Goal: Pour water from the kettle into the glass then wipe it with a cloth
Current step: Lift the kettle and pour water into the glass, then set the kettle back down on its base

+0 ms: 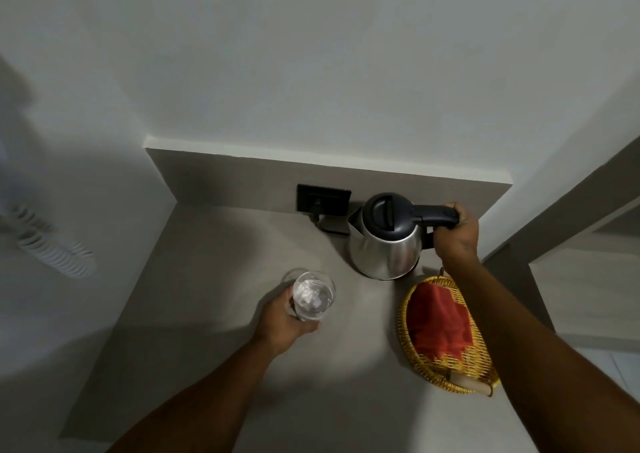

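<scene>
A steel kettle (384, 248) with a dark lid and handle stands upright at the back of the grey counter (207, 366). My right hand (457, 234) grips its handle. A clear glass (313, 295) with water in it is near the counter's middle, held from the left side by my left hand (285, 324). A red cloth (438, 321) lies folded in a yellow wicker basket (412, 348) just right of the glass and in front of the kettle.
A black wall socket (323, 198) with a plug sits behind the kettle on the low backsplash. White walls close in the back and left. The counter's right edge runs just past the basket.
</scene>
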